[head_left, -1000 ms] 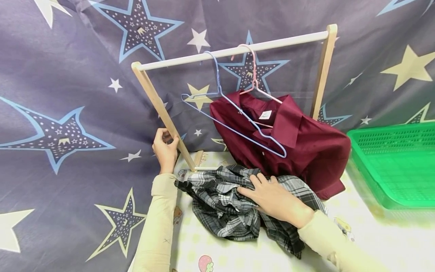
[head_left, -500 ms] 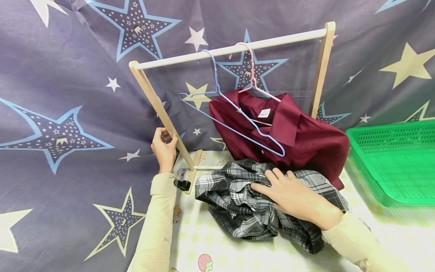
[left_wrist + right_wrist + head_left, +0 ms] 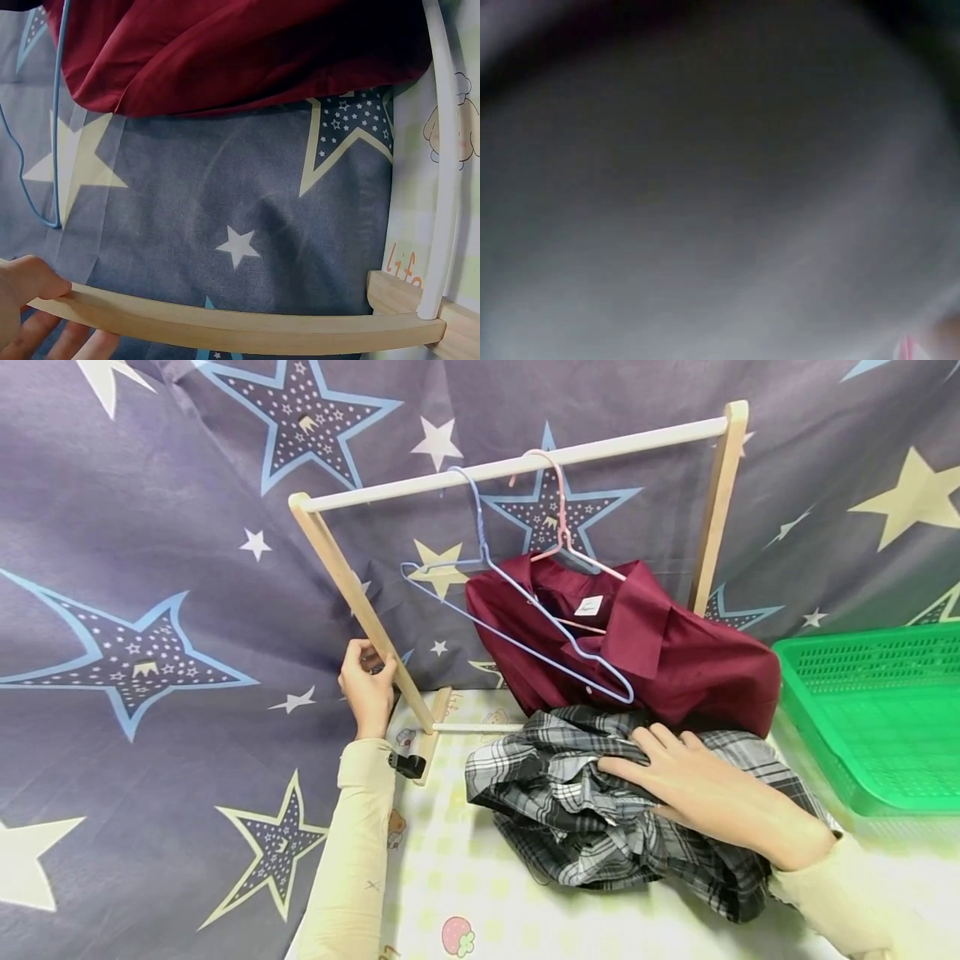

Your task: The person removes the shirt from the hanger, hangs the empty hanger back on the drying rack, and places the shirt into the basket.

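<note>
My left hand [image 3: 367, 687] grips the left wooden post [image 3: 348, 583] of a small clothes rack. In the left wrist view the thumb lies on one side of that post and the fingers on the other. My right hand [image 3: 693, 781] rests on a bunched black, grey and white plaid shirt [image 3: 525, 777], fingers spread over the cloth. A maroon collared shirt [image 3: 697, 664] hangs on a pink hanger [image 3: 561, 506] from the white rail [image 3: 637, 444]. To its left a bare blue hanger [image 3: 480, 518] hangs on the same rail. Blurred grey fills most of the right wrist view.
A green plastic basket [image 3: 817, 727] stands at the right on the patterned tablecloth [image 3: 427, 893]. Behind the rack hangs a dark curtain [image 3: 187, 527] with stars. The rack's white lower bar [image 3: 480, 727] runs low behind the plaid shirt.
My right hand and the plaid shirt have moved right together, uncovering the rack's left foot and more of its lower bar. My left hand keeps its grip on the post.
</note>
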A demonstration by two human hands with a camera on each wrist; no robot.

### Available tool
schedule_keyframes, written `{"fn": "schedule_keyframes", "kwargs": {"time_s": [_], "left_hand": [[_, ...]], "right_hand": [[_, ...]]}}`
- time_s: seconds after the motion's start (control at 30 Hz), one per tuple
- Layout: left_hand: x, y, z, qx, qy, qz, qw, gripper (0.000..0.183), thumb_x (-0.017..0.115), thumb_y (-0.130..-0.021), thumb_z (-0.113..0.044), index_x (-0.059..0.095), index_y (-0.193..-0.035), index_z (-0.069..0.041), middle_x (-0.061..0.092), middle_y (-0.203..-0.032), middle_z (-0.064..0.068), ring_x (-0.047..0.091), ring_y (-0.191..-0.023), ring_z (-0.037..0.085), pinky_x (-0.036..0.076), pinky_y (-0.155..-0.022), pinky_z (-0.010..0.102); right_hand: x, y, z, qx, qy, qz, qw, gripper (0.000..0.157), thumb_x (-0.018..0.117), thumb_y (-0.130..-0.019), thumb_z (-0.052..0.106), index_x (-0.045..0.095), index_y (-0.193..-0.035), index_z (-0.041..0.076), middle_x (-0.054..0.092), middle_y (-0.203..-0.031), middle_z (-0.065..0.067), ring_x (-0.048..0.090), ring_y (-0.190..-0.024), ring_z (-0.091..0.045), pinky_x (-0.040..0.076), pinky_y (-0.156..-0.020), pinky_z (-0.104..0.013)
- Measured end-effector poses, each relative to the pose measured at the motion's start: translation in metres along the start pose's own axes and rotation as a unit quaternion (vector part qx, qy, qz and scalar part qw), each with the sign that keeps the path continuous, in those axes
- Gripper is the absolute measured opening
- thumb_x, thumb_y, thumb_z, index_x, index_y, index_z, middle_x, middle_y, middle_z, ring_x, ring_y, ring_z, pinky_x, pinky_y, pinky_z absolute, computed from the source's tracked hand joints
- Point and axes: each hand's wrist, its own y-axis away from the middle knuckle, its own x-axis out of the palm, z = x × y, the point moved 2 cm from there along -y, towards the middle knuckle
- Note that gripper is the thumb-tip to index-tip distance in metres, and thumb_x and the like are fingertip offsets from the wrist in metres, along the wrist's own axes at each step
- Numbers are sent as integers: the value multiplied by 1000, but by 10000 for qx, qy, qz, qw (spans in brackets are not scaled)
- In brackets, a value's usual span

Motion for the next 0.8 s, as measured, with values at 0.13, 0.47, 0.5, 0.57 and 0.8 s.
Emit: {"fn": "schedule_keyframes", "kwargs": {"time_s": [0.13, 0.47, 0.5, 0.57, 0.8], "left_hand": [[1, 0, 0, -44, 21, 3, 10000, 19, 71, -82, 0, 65, -100, -3, 74, -101, 14, 73, -88, 31, 51, -93, 45], [1, 0, 1, -153, -87, -17, 9998, 20, 71, -82, 1, 65, -101, -3, 73, -100, 13, 73, -89, 31, 51, -93, 42], [1, 0, 1, -145, -94, -22, 9998, 20, 71, -82, 1, 65, -100, -3, 73, -100, 13, 73, -89, 31, 50, -95, 41], [2, 0, 1, -133, -111, -29, 9998, 20, 71, -82, 1, 64, -101, -3, 73, -100, 12, 73, -89, 30, 50, -96, 41], [4, -2, 5, -94, -46, -20, 9999, 20, 71, -81, -1, 65, -100, -5, 73, -100, 11, 73, -89, 29, 52, -91, 42]], "right_hand": [[-8, 11, -5, 39, 10, -78, 10000, 83, 87, -68, 15, 51, -143, 26, 50, -113, -8, 50, -103, -26, 49, -73, -43], [-31, 33, -19, -32, 338, -267, 9991, 87, 87, -63, 9, 53, -141, 24, 51, -109, -7, 46, -93, -22, 43, -69, -39], [-33, 33, -21, -34, 377, -270, 9989, 87, 87, -63, 9, 53, -141, 25, 51, -108, -6, 46, -93, -21, 42, -69, -37], [-38, 34, -26, -47, 471, -298, 9984, 83, 84, -64, 5, 55, -140, 25, 51, -106, -7, 45, -90, -22, 39, -67, -35], [-61, 38, -41, 55, 645, -179, 9977, 84, 78, -66, -6, 54, -140, 25, 51, -106, -9, 44, -88, -24, 39, -63, -36]]}}
